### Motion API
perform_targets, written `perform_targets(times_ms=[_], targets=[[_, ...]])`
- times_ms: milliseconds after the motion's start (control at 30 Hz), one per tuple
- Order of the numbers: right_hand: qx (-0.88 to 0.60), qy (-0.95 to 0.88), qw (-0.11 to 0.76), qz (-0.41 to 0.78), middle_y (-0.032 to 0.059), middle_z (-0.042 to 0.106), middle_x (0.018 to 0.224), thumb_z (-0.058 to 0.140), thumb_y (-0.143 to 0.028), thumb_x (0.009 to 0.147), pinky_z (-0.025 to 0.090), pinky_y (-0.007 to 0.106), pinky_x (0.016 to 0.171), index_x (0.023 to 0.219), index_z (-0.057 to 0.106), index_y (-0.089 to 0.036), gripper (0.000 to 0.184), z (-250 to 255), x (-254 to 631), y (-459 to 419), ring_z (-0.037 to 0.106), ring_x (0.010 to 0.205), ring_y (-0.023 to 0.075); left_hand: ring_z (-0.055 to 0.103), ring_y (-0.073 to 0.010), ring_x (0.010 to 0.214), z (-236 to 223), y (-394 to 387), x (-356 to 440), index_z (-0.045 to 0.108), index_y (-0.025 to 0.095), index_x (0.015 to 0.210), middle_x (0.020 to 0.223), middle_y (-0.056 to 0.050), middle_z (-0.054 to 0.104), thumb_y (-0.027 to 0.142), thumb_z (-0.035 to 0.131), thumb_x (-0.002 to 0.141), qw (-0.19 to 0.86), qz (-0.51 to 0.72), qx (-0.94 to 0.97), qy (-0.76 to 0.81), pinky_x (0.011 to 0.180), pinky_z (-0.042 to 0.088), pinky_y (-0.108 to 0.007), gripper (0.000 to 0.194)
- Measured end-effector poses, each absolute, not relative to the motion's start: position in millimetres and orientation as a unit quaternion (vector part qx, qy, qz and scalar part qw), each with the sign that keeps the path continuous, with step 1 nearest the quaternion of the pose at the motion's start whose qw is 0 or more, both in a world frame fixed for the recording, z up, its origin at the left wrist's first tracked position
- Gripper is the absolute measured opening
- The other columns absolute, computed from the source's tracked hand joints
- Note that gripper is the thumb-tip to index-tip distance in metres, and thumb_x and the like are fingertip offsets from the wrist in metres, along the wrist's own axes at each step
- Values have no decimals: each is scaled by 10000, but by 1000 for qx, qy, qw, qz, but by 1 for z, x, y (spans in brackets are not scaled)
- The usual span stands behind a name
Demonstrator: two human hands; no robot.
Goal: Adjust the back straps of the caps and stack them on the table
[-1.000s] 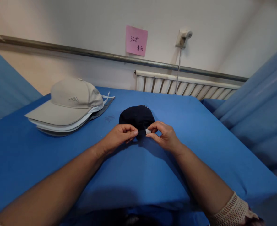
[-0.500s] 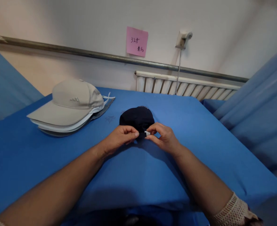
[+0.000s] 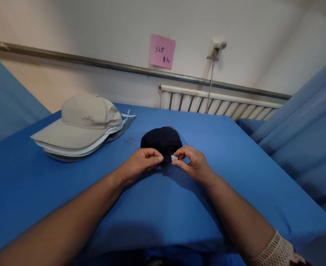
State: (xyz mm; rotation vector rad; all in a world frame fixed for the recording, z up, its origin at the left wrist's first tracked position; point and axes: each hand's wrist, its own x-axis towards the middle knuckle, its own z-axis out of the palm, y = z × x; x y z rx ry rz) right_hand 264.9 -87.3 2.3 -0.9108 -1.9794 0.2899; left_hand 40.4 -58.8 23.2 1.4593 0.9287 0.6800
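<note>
A dark navy cap (image 3: 160, 139) rests on the blue-covered table, its back strap turned toward me. Between thumb and fingers, my left hand (image 3: 146, 160) pinches the left part of the dark strap. On the other side my right hand (image 3: 193, 160) grips a small white piece (image 3: 174, 158) at the strap's right end; I cannot make out whether it is a tag or a fastener. Both hands are close together at the cap's near edge, and the fingers hide parts of the strap.
To the left lies a stack of caps (image 3: 82, 122), beige on top with white and grey ones below. The blue table (image 3: 163, 218) reaches the wall, where a radiator (image 3: 215, 105), metal pipe (image 3: 118, 68), pink note (image 3: 162, 51) and socket (image 3: 214, 50) are seen. Blue curtains (image 3: 307, 140) hang at both sides.
The hands have barely moved and keep their grip. A little more of the dark strap and the white piece shows between them. The view has shifted very slightly.
</note>
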Motion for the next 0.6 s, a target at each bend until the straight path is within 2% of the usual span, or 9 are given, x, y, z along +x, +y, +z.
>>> perform_targets(times_ms=[100,300,600], targets=[[-366,-803,455,120,4,627,794,682,-277,873,490,273,666,922,613,-219,102,2,265,-87,593,719,139,388,-88,507,23,-58,39,664,162,770,546,37,467,438,698,777,605,290,625,398,484,311,-226,277],[-361,-806,448,138,19,640,835,674,-281,878,504,282,679,927,608,-216,105,-1,264,-85,603,719,140,408,-85,527,20,-59,41,677,154,784,597,17,530,422,707,773,608,282,629,394,483,295,-220,270],[-370,-795,460,142,9,630,802,679,-285,871,514,280,668,920,612,-228,101,0,263,-87,605,727,146,388,-82,494,20,-57,41,663,156,773,562,28,506,424,700,769,602,295,619,408,473,296,-225,271]])
